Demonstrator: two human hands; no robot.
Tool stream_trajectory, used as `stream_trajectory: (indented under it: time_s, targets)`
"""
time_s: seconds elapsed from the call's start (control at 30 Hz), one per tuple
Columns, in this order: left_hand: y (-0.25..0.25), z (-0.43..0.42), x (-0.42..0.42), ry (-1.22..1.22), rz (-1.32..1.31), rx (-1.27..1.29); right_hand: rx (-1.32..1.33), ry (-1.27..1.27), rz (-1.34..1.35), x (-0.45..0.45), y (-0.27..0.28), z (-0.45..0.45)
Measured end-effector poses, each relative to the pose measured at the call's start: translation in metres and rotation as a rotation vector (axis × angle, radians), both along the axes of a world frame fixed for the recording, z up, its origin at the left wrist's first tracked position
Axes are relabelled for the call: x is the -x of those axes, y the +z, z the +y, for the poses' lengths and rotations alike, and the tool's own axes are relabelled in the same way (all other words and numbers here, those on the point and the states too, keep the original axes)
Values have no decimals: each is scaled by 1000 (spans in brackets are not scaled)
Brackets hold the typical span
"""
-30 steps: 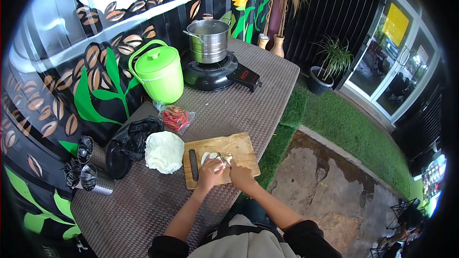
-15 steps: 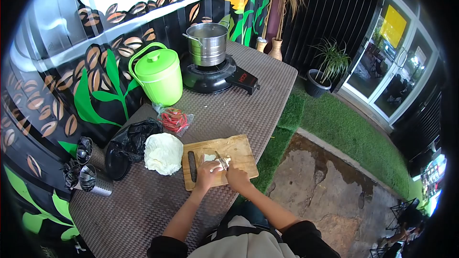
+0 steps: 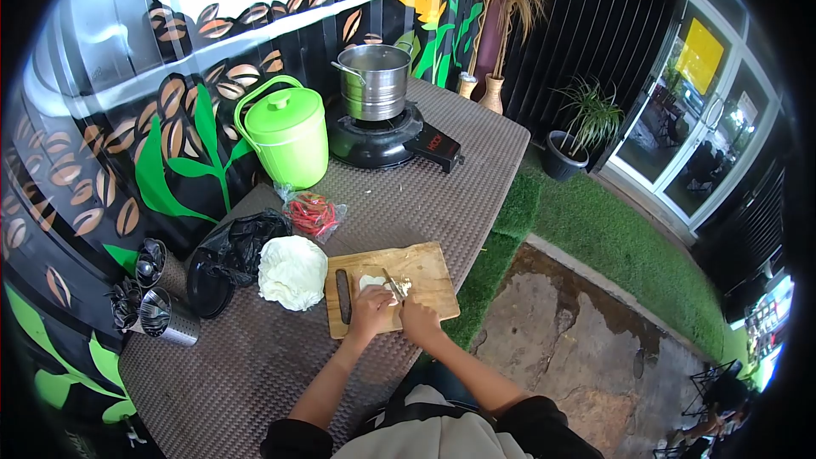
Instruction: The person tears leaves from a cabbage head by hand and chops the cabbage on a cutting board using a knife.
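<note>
The right hand [image 3: 420,323] is gripping a knife [image 3: 393,283] and the left hand [image 3: 371,309] is pressing down pale food [image 3: 371,282] near the middle of the cutting board [image 3: 429,276], which is lying by the worktop's [image 3: 450,204] near edge.

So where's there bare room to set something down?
The table looks bare, bar tiny scraps, between stove and board. Another patch lies between your left arm and the metal cups. It's crowded from cups through black bag and white bundle to board; left hand, right hand and knife are over it.
</note>
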State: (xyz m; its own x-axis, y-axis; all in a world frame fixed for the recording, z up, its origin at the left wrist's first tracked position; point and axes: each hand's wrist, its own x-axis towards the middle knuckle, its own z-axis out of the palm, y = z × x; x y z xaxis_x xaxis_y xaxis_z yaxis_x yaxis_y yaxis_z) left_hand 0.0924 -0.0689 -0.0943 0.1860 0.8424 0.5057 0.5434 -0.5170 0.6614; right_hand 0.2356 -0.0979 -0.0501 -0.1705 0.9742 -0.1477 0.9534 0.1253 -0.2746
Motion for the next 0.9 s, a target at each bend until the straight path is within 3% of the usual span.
stream_trajectory:
  time_s: [0.07, 0.2, 0.27, 0.33, 0.43, 0.7, 0.83, 0.9]
  targets:
    - [4, -1, -1, 15, 9, -28, 25, 64, -49, -1, 21, 4]
    - [5, -2, 2, 24, 28, 4, 13, 141, -85, 0, 9, -5]
    - [9, -2, 1, 19, 15, 24, -30, -132, 21, 11, -4, -20]
    - [9, -2, 2, 19, 2, 47, -131, -127, -51, 16, -33, -23]
    - [5, -1, 4, -10, -28, 39, -167, -177, -104, 22, -27, -24]
    - [9, -1, 1, 17, -22, -36, -81, 87, -36, -3, -1, 7]
    - [9, 1, 1, 23, -5, -3, -67, 69, -109, 2, -18, -19]
    - [5, 3, 2, 18, -18, 2, -335, -66, -172, 10, -38, -26]
